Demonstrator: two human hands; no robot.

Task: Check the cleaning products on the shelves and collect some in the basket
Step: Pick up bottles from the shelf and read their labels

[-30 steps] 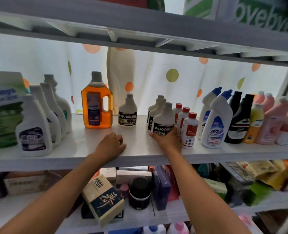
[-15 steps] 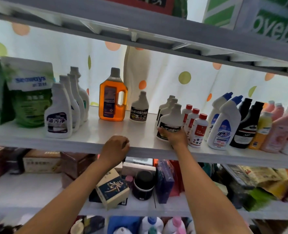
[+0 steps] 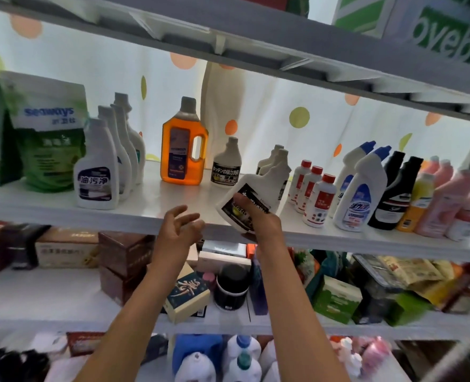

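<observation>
I'm looking up at the white middle shelf [image 3: 151, 208], which runs the full width of my view with a polka-dot curtain [image 3: 269, 106] behind it. Far left stand the green refill pouches [image 3: 49, 139], then a row of white spray-cleaner bottles [image 3: 97, 172] lined up front to back. The orange jug with a handle [image 3: 182, 150] sits mid-shelf, and just beside it on the right is a white bottle with a black label [image 3: 226, 164]. Further right are the red-capped small bottles [image 3: 320, 199], the blue-capped toilet cleaners [image 3: 360, 188], black bottles [image 3: 393, 188] and pink ones [image 3: 446, 202] crowding the far end.

My right hand [image 3: 261, 219] grips the black-labelled white bottle [image 3: 251, 199], fingers wrapped round its lower body, thumb across the label. The bottle is tilted with its neck leaning right, lifted clear of the shelf at the front edge, just ahead of two matching bottles [image 3: 276, 158] standing behind it.

My left hand [image 3: 180, 227] hovers at the shelf edge just beside it, fingers loosely spread and curled, holding nothing, not touching the bottle.

Below, the lower shelf [image 3: 62, 293] carries brown boxes [image 3: 123, 255], a tilted cream-and-blue box [image 3: 185, 296] and a dark jar [image 3: 231, 288]. I see no basket.
</observation>
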